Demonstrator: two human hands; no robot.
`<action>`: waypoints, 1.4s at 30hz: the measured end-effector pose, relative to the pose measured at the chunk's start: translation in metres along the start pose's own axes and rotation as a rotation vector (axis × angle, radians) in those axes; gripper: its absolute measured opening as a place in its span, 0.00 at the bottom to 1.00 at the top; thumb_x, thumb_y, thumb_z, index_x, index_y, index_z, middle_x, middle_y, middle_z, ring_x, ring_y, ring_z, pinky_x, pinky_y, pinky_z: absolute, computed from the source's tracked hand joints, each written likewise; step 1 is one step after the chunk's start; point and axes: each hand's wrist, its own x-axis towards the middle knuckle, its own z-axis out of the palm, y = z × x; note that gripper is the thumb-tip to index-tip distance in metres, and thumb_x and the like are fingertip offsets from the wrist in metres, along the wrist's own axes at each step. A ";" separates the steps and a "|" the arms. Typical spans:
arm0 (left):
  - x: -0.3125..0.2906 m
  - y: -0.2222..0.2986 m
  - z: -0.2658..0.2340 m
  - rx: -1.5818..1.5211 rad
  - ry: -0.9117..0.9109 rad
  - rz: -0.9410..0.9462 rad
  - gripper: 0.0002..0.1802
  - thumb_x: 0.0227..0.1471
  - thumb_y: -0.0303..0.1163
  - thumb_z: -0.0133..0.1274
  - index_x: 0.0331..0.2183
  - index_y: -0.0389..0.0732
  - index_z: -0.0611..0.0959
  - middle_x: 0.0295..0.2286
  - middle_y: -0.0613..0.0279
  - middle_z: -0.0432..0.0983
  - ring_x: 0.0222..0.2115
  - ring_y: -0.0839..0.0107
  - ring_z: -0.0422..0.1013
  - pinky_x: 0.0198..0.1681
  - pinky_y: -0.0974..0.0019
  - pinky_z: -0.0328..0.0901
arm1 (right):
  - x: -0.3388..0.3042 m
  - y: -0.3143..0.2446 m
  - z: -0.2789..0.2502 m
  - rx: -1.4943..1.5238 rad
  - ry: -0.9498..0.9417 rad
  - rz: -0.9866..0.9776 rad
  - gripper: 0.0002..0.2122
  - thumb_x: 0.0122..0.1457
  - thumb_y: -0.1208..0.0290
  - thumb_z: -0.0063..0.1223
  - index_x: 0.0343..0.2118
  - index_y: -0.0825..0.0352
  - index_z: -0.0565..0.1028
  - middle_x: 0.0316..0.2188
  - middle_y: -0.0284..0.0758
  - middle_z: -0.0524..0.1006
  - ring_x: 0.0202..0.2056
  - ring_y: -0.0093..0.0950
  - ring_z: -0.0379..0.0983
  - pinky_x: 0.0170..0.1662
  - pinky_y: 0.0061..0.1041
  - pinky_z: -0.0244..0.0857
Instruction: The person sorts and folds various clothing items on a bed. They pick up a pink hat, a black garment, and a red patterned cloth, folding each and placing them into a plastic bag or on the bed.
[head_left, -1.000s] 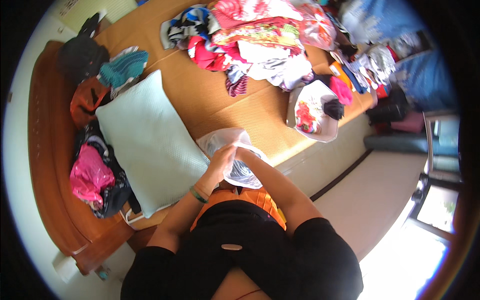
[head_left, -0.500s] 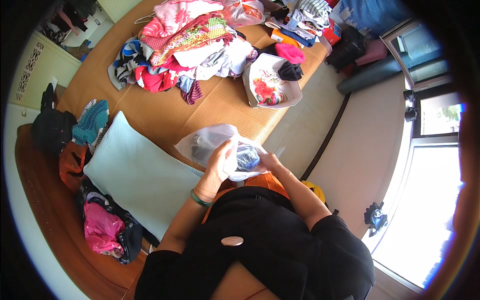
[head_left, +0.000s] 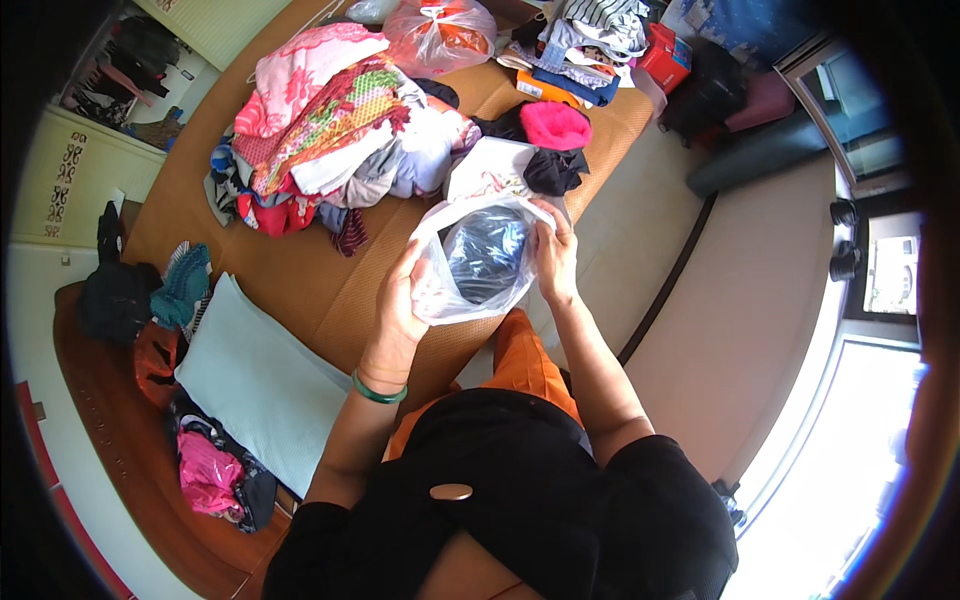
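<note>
Both my hands hold a whitish translucent plastic bag [head_left: 455,306] in front of me, its mouth spread wide toward me. Inside it lies a dark, shiny, plastic-wrapped bundle [head_left: 487,255] whose kind I cannot make out. My left hand [head_left: 405,295] grips the bag's left side, with a green bangle on that wrist. At the right rim, my right hand [head_left: 556,255] has its fingers curled over the plastic. Just beyond the bag stands a white open box [head_left: 490,160], partly hidden by it, with a black cloth [head_left: 556,172] and a bright pink fuzzy item [head_left: 557,125] at its edge.
A big heap of clothes [head_left: 340,130] covers the far left of the brown bed [head_left: 300,275]. Behind it sits a tied clear bag [head_left: 440,35], with folded clothes [head_left: 595,40] to its right. A pale blue pillow [head_left: 260,370] lies left of me. Black luggage [head_left: 708,90] stands on the floor.
Both hands have moved forward and up with the bag, which is now opened wide, showing the bundle inside. The view has shifted, and the bag now overlaps the white box.
</note>
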 end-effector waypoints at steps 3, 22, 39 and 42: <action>0.052 -0.036 0.011 0.063 -0.182 0.090 0.12 0.54 0.36 0.47 0.40 0.42 0.75 0.22 0.69 0.71 0.18 0.79 0.67 0.20 0.74 0.66 | 0.070 0.018 -0.027 0.002 -0.053 0.026 0.10 0.59 0.75 0.40 0.41 0.68 0.72 0.20 0.23 0.66 0.22 0.13 0.59 0.25 0.12 0.55; 0.249 -0.066 -0.028 1.747 0.348 0.920 0.25 0.50 0.39 0.51 0.47 0.34 0.70 0.46 0.43 0.66 0.45 0.51 0.65 0.50 0.57 0.59 | 0.181 0.268 -0.153 -0.987 -0.057 -0.134 0.12 0.58 0.65 0.41 0.39 0.68 0.68 0.43 0.47 0.67 0.46 0.47 0.63 0.50 0.39 0.57; 0.302 -0.124 -0.036 1.608 0.293 0.231 0.37 0.55 0.52 0.36 0.56 0.32 0.56 0.47 0.32 0.63 0.47 0.41 0.63 0.50 0.53 0.59 | 0.199 0.221 -0.131 -0.980 0.062 0.282 0.36 0.51 0.49 0.52 0.56 0.71 0.58 0.57 0.48 0.56 0.58 0.45 0.50 0.60 0.36 0.45; 0.314 -0.113 -0.107 1.505 0.431 0.077 0.35 0.55 0.52 0.33 0.54 0.33 0.60 0.42 0.32 0.67 0.43 0.39 0.65 0.47 0.51 0.60 | 0.197 0.215 -0.102 -1.085 -0.008 0.083 0.34 0.50 0.53 0.53 0.57 0.67 0.57 0.57 0.43 0.56 0.58 0.45 0.49 0.59 0.39 0.46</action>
